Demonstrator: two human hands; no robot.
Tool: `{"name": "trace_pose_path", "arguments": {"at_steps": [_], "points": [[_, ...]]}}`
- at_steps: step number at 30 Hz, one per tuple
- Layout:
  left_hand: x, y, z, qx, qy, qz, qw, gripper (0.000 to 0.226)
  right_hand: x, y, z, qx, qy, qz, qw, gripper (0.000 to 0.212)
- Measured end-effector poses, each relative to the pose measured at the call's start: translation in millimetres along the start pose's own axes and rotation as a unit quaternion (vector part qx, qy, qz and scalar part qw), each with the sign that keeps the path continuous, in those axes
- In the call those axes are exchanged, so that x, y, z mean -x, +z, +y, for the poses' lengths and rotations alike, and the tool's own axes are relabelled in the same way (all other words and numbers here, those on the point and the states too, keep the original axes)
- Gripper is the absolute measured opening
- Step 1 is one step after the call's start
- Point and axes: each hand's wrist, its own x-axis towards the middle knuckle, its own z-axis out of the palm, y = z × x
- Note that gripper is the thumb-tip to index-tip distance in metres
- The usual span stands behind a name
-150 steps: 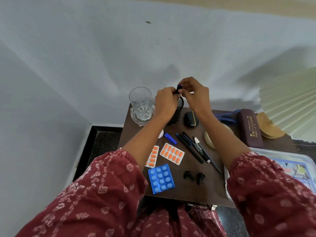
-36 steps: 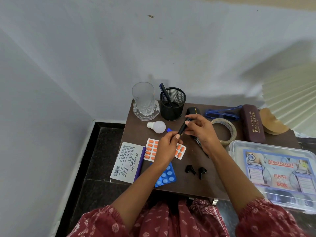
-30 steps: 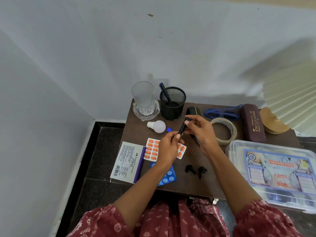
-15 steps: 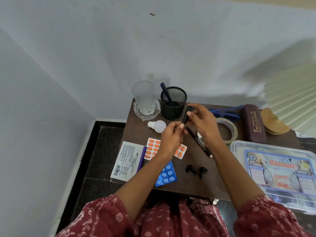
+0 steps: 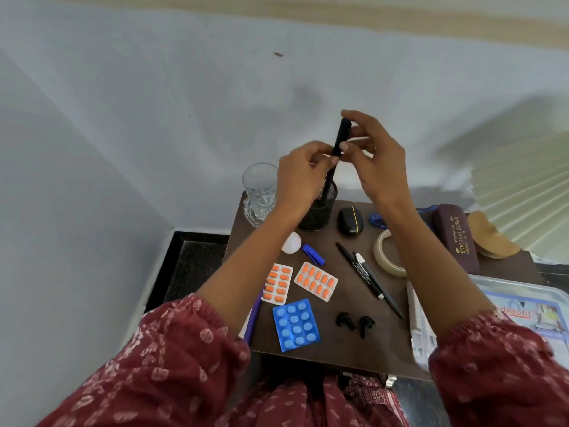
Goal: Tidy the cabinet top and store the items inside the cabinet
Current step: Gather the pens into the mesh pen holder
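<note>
Left hand: your left hand (image 5: 303,174), upper centre of the frame, pinches a black pen (image 5: 341,138) low on its barrel, thumb against curled fingers.
Right hand: your right hand (image 5: 377,158) sits just right of it; thumb and fingertips are closed on the pen's thick upper part; the other fingers are loosely spread.
Pen: nearly upright, top tipped slightly right, held above the cup (image 5: 318,212); a thin dark shaft runs from your left fingers down to the cup's mouth; whether its tip is inside cannot be told.
Cup: black mesh, at the back of the brown top (image 5: 335,345), partly behind your left wrist; a glass (image 5: 260,189) stands just left of it; a black case (image 5: 350,221) lies just right.
Centre: a white bulb (image 5: 292,242) and a blue cap (image 5: 313,254) lie below the cup; lower down, an orange strip (image 5: 278,284) lies beside a second orange strip (image 5: 316,282); a blue strip (image 5: 296,325) lies under them; two earbuds (image 5: 346,320) lie to its right, apart from each other.
Loose pens: a thin pen (image 5: 345,253) and a marker (image 5: 368,275) lie side by side, slanting down to the right.
Right side: a tape (image 5: 385,255) is partly behind your right forearm; a maroon case (image 5: 457,238) with gold lettering lies beyond it; a clear box (image 5: 523,309) at lower right is partly hidden by your sleeve.
</note>
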Motion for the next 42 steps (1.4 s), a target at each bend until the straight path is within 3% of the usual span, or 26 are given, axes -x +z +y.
{"name": "trace_pose_path", "arguments": {"at_steps": [11,20,34,42], "points": [[-17,18,-31,-0.097,-0.066,-0.02,0.993,0.013,-9,26,49,0.071,0.009,-0.056,0.996,0.048],[-16,30,-44,-0.223,-0.052,-0.004,0.973,0.02,-7,37,66,0.1,0.007,-0.082,0.992,0.048],[-12,28,-35,-0.234,-0.039,-0.005,0.972,0.031,-2,35,76,0.154,0.029,-0.13,0.979,0.048],[-6,27,-33,-0.268,-0.045,-0.001,0.962,0.032,3,27,74,0.145,0.057,-0.1,0.983,0.04]]}}
